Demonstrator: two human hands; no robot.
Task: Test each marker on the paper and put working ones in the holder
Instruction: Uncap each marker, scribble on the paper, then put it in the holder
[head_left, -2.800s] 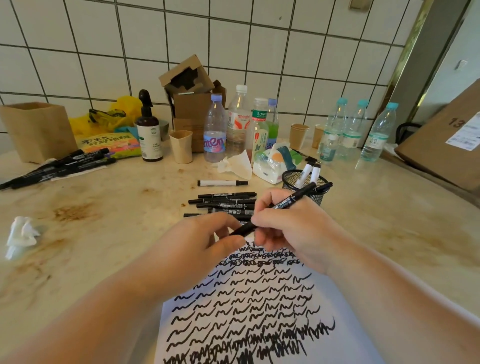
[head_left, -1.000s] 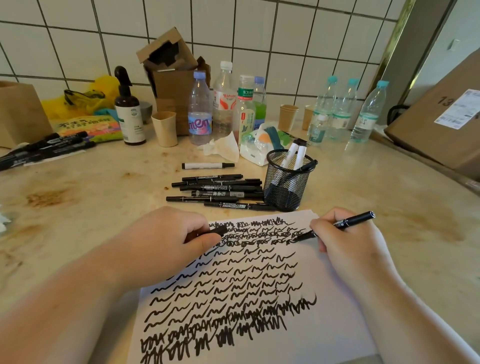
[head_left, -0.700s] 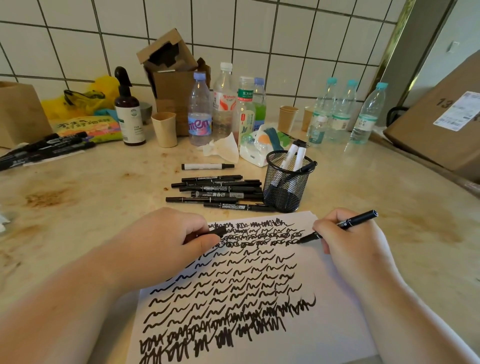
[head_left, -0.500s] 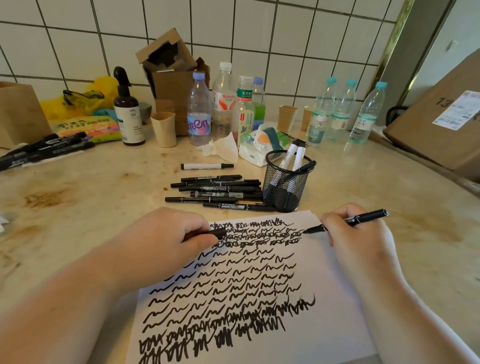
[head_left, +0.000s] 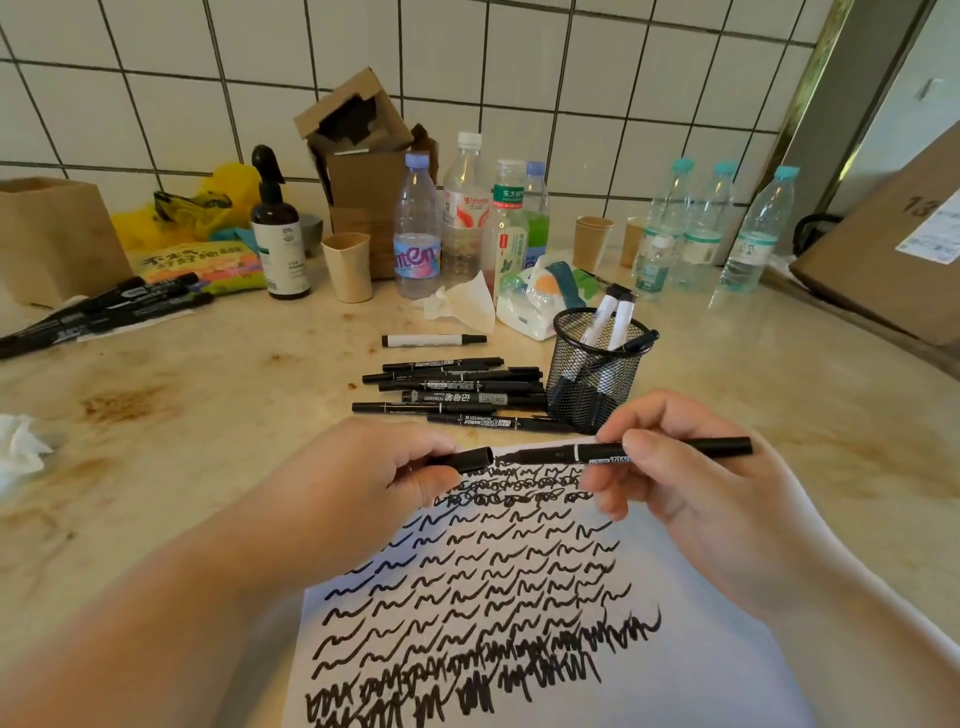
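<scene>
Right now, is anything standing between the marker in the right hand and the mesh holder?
Nothing visible blocks it. The marker, gripped by the right hand, is level just in front of the mesh holder. Its tip faces the cap in the left hand, not yet on.

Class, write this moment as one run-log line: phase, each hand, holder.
phase: recapping tested marker | left hand: holds cap | right hand: holds marker, tip at cap | holder: three markers inside
</scene>
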